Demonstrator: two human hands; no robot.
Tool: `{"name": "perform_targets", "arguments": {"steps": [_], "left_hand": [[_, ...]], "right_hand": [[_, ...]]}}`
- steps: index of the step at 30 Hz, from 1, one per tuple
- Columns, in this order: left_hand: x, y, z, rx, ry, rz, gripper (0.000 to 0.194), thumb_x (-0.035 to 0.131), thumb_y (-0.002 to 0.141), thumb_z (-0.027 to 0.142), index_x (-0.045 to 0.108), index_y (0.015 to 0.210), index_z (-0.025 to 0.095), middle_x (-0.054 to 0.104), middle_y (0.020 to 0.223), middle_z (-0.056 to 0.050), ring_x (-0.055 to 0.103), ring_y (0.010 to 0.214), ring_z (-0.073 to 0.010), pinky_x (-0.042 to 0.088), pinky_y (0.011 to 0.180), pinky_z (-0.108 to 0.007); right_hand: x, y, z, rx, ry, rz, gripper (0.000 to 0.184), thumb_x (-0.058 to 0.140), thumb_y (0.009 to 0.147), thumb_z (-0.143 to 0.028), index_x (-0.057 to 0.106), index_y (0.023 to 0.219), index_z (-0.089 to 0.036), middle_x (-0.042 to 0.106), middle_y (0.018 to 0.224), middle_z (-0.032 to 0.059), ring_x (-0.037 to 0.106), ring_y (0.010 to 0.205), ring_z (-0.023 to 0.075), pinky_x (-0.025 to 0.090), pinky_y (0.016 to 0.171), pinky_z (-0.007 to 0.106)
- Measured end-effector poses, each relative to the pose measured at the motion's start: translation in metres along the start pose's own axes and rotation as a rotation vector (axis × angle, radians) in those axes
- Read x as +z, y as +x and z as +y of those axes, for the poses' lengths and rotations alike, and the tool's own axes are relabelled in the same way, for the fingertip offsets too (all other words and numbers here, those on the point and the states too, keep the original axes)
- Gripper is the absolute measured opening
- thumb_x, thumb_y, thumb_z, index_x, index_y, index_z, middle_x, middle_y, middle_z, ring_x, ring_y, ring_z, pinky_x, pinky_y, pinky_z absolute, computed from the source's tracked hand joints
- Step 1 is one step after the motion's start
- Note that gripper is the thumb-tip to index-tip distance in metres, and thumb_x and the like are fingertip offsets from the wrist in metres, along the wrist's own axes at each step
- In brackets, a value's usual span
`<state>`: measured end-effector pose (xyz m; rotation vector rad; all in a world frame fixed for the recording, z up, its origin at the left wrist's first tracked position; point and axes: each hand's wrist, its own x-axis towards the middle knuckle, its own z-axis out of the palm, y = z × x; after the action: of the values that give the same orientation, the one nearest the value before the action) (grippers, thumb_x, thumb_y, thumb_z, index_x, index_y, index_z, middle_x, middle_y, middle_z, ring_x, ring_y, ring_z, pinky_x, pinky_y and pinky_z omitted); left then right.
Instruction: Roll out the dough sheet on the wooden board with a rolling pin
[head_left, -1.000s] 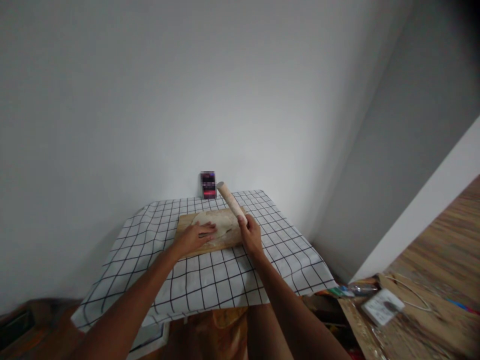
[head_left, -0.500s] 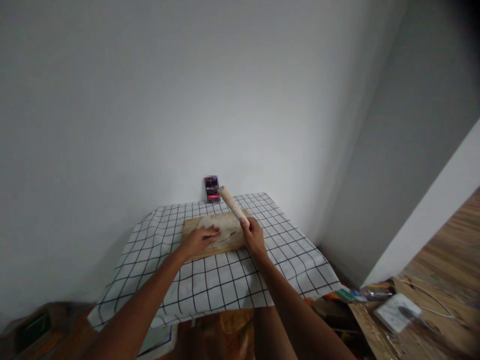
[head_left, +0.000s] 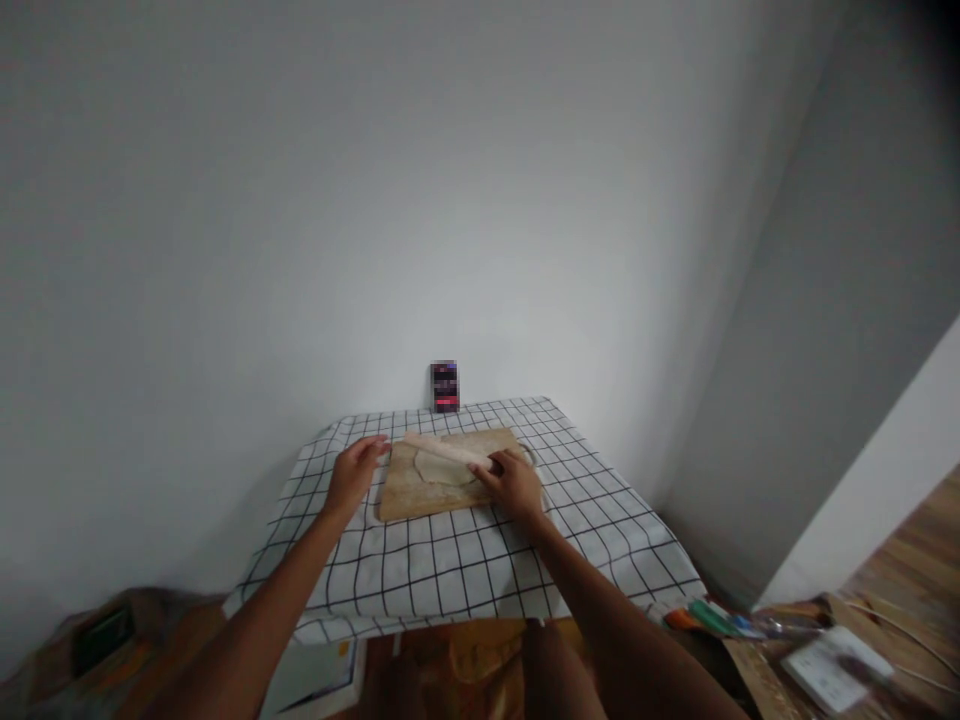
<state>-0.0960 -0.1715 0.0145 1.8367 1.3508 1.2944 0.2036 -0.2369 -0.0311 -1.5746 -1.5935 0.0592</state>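
Dim, greyish light fills the room, brightest in a soft patch on the white back wall (head_left: 532, 260) and fading to dull grey at the left and across the side wall (head_left: 795, 400). A faint shadow spreads over the back wall left of the checked tablecloth (head_left: 427, 570), and the space beneath is murky. The upper-right corner sinks to black. Wide-angle distortion stretches the forearms (head_left: 296, 575) toward the bottom edge. Fine detail on the rolling pin (head_left: 444, 448) is soft, the flat white object (head_left: 832, 665) at lower right is smeared, and the dark upright object (head_left: 445, 388) is coarsely pixelated.
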Motion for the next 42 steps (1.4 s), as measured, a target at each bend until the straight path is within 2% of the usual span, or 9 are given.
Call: {"name": "perform_targets", "arguments": {"steps": [3,5,12,15,20,26,34,38,42], "left_hand": [[0.007,-0.001,0.014,0.157,0.180,0.086,0.042,0.043,0.100,0.046,0.070,0.118,0.020,0.074,0.128,-0.009,0.066,0.122,-0.0241,0.054,0.104,-0.038],[0.020,-0.001,0.018,0.244,0.282,0.065,0.042,0.040,0.102,0.042,0.070,0.121,0.020,0.073,0.129,-0.008,0.064,0.124,-0.0240,0.051,0.110,-0.039],[0.071,0.005,0.003,0.317,0.639,-0.239,0.051,0.035,0.105,0.036,0.057,0.146,0.016,0.056,0.154,-0.015,0.037,0.152,-0.0317,0.026,0.127,-0.053],[0.077,0.020,0.001,0.279,0.744,-0.319,0.053,0.037,0.104,0.031,0.050,0.153,0.018,0.046,0.160,-0.016,0.031,0.155,-0.0358,0.019,0.125,-0.065],[0.081,0.055,-0.002,0.284,0.734,-0.485,0.055,0.045,0.100,0.032,0.050,0.154,0.022,0.038,0.165,-0.013,0.022,0.158,-0.0361,0.005,0.126,-0.067],[0.089,0.065,-0.021,0.249,0.641,-0.463,0.058,0.041,0.101,0.032,0.042,0.159,0.028,0.036,0.167,-0.007,0.023,0.159,-0.0325,0.015,0.127,-0.060],[0.077,0.032,-0.019,0.400,0.670,-0.344,0.058,0.038,0.100,0.021,0.047,0.157,0.023,0.047,0.161,-0.007,0.030,0.157,-0.0297,0.023,0.128,-0.053],[0.072,0.025,-0.020,0.451,0.656,-0.350,0.057,0.037,0.100,0.021,0.048,0.155,0.020,0.050,0.159,-0.008,0.030,0.156,-0.0289,0.022,0.130,-0.050],[0.070,0.029,-0.015,0.392,0.619,-0.410,0.053,0.037,0.102,0.024,0.051,0.153,0.018,0.053,0.157,-0.008,0.034,0.155,-0.0282,0.024,0.130,-0.047]], "right_hand": [[-0.001,-0.003,-0.007,-0.084,-0.143,-0.062,0.040,0.067,0.093,-0.061,0.075,0.095,-0.022,0.071,0.097,0.0052,0.064,0.092,0.0199,0.041,0.075,0.029],[-0.002,-0.005,-0.012,-0.136,-0.222,-0.086,0.039,0.069,0.092,-0.060,0.074,0.092,-0.022,0.071,0.099,0.0059,0.063,0.098,0.0215,0.043,0.081,0.030],[-0.004,-0.009,-0.020,-0.172,-0.322,-0.089,0.039,0.062,0.098,-0.058,0.072,0.091,-0.021,0.071,0.098,0.0077,0.062,0.098,0.0235,0.043,0.083,0.034],[-0.006,-0.003,-0.021,-0.134,-0.355,-0.114,0.038,0.048,0.106,-0.046,0.072,0.089,-0.021,0.071,0.097,0.0098,0.063,0.097,0.0239,0.042,0.080,0.034],[-0.004,0.013,-0.020,-0.032,-0.417,-0.122,0.028,0.048,0.102,-0.030,0.072,0.111,-0.019,0.070,0.125,0.0146,0.063,0.112,0.0283,0.043,0.089,0.039],[0.004,0.010,-0.017,-0.050,-0.385,-0.133,0.034,0.044,0.105,-0.034,0.074,0.095,-0.022,0.071,0.131,0.0120,0.065,0.118,0.0273,0.047,0.091,0.038],[0.000,-0.014,-0.025,-0.119,-0.235,-0.132,0.031,0.048,0.105,-0.040,0.074,0.110,-0.024,0.071,0.131,0.0101,0.061,0.130,0.0279,0.053,0.097,0.041],[-0.002,-0.023,-0.025,-0.142,-0.194,-0.125,0.029,0.055,0.101,-0.039,0.072,0.121,-0.027,0.070,0.134,0.0080,0.064,0.126,0.0266,0.054,0.097,0.039],[0.001,-0.026,-0.021,-0.114,-0.216,-0.126,0.029,0.064,0.097,-0.041,0.071,0.122,-0.028,0.072,0.129,0.0077,0.063,0.126,0.0268,0.053,0.094,0.036]]}}
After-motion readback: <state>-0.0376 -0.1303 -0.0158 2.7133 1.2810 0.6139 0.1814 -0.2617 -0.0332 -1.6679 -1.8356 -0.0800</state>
